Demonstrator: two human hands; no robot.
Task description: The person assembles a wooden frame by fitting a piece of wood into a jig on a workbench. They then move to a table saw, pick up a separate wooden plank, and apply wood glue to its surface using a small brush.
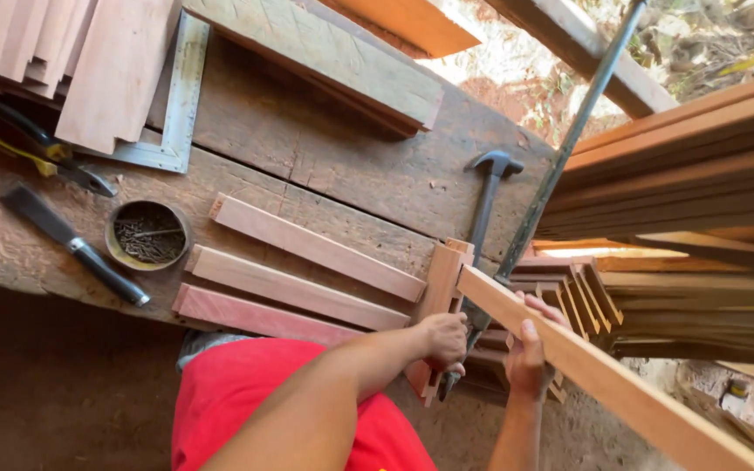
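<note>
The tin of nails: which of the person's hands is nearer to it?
Left. The left hand is right of the tin of nails, on the notched piece; the right hand is farther right.

A long pale wooden slat (604, 375) slants under the right-hand fingers, its near end butting a reddish notched wooden rail (436, 301) standing upright just above the left-hand fingers.
</note>
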